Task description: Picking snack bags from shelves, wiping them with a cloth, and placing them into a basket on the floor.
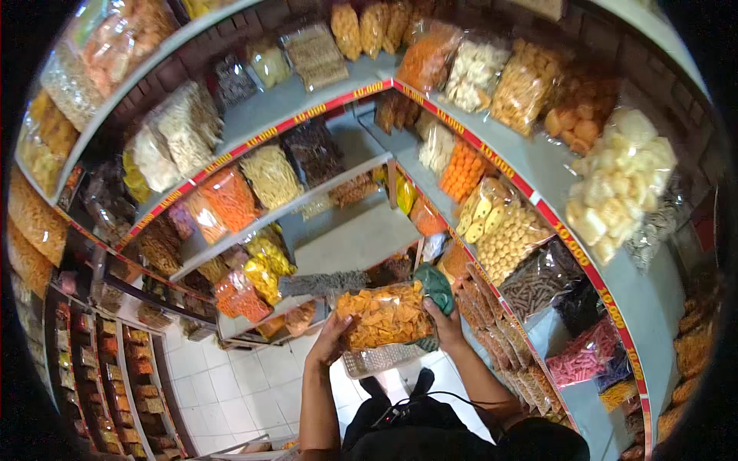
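Observation:
A clear plastic bag of orange-yellow chips [383, 316] is held level between both hands in front of the body. My left hand [334, 337] grips its left end, and my right hand [443, 322] grips its right end, thumb on the plastic. A green cloth or bag [433, 288] lies right behind my right hand; whether the hand touches it is unclear. Below the chips a pale perforated plastic basket [375, 362] shows in part. Just beyond the chips is a bag of dark grey sticks [323, 283].
Curved grey shelves with a red and yellow price strip [248, 145] surround the front and sides, loaded with bagged snacks. Bags of pale crackers [620, 184] and pink sticks [582, 354] stand at right. More filled racks [135, 380] are at lower left, beside white floor tiles [230, 380].

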`<state>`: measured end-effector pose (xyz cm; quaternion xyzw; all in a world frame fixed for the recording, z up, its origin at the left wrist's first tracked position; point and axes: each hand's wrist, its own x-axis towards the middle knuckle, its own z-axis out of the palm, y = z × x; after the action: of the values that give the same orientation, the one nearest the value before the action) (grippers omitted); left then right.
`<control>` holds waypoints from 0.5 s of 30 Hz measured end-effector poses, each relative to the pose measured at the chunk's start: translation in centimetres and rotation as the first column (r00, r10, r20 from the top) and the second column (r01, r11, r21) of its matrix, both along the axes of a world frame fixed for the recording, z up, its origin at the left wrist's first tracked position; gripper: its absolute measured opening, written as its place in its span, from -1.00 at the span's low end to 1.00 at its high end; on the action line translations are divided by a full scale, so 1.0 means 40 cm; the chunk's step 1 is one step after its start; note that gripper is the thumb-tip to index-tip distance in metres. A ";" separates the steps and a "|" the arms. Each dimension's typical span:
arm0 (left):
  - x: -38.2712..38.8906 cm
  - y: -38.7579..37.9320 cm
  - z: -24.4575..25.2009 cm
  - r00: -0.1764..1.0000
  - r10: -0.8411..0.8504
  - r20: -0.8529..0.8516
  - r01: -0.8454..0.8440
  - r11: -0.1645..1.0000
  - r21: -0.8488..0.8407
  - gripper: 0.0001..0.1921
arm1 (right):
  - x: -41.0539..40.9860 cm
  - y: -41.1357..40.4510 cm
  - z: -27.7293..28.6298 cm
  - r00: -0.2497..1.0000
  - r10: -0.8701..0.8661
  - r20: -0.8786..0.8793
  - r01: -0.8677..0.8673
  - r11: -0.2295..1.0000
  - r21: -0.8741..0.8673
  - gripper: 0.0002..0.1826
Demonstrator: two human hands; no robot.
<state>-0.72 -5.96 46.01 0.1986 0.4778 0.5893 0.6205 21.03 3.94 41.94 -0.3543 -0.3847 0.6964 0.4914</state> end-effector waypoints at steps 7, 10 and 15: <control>0.062 -0.060 0.028 0.990 0.126 0.062 -0.137 0.958 0.252 -0.34 | 0.052 0.007 0.318 0.990 0.089 0.106 -0.127 0.885 0.448 -0.52; 0.092 -0.085 0.071 0.988 0.149 0.036 -0.153 0.935 0.321 -0.29 | 0.075 -0.007 0.372 0.986 0.065 0.156 -0.142 0.819 0.556 -0.46; 0.125 -0.123 0.111 0.988 0.151 -0.027 -0.127 0.903 0.410 -0.25 | 0.098 -0.040 0.428 0.986 0.104 0.131 -0.160 0.807 0.569 -0.45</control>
<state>4.27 -10.87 50.45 0.3058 0.3756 0.7124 0.5078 24.96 2.36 59.07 -0.1931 -0.6238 0.5621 0.5076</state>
